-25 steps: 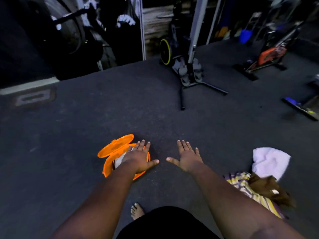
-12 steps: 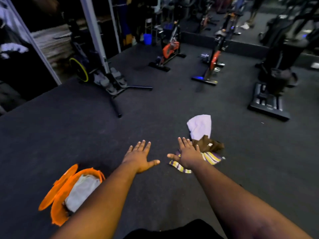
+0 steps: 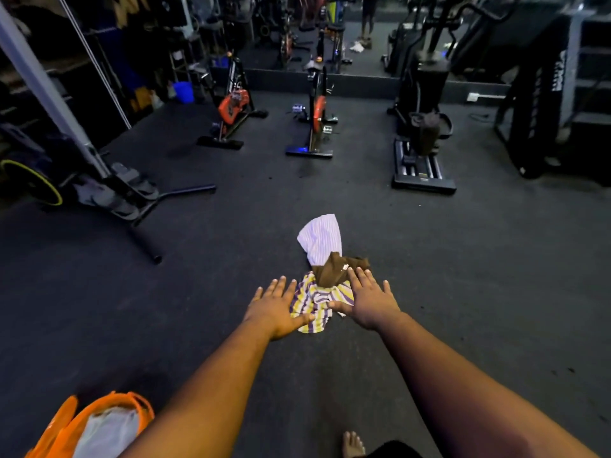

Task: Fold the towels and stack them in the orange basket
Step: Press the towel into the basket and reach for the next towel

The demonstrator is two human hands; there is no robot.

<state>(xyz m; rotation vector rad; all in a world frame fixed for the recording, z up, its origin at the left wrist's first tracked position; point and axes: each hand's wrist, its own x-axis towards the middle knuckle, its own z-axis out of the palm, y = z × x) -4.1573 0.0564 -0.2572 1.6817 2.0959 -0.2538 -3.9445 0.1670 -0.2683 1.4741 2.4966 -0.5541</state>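
Observation:
Three crumpled towels lie in a heap on the dark floor ahead of me: a yellow-and-purple striped towel (image 3: 314, 304) nearest, a brown towel (image 3: 332, 271) on top of it, and a pale lilac towel (image 3: 320, 239) beyond. My left hand (image 3: 276, 309) hovers open over the striped towel's left edge, fingers spread. My right hand (image 3: 368, 300) is open over its right side, fingertips reaching the brown towel. The orange basket (image 3: 135, 404) sits at the bottom left with a folded white towel (image 3: 105, 434) inside and its lid (image 3: 54, 428) swung open.
The floor is dark rubber gym matting. A machine base with a black bar (image 3: 145, 239) lies to the left. Two orange exercise bikes (image 3: 231, 110) (image 3: 317, 114) and a black stepper machine (image 3: 423, 150) stand further back. My bare foot (image 3: 352, 444) shows at the bottom.
My view has swung right from the basket to the towel heap. Both open hands have moved from beside the basket to over the striped towel.

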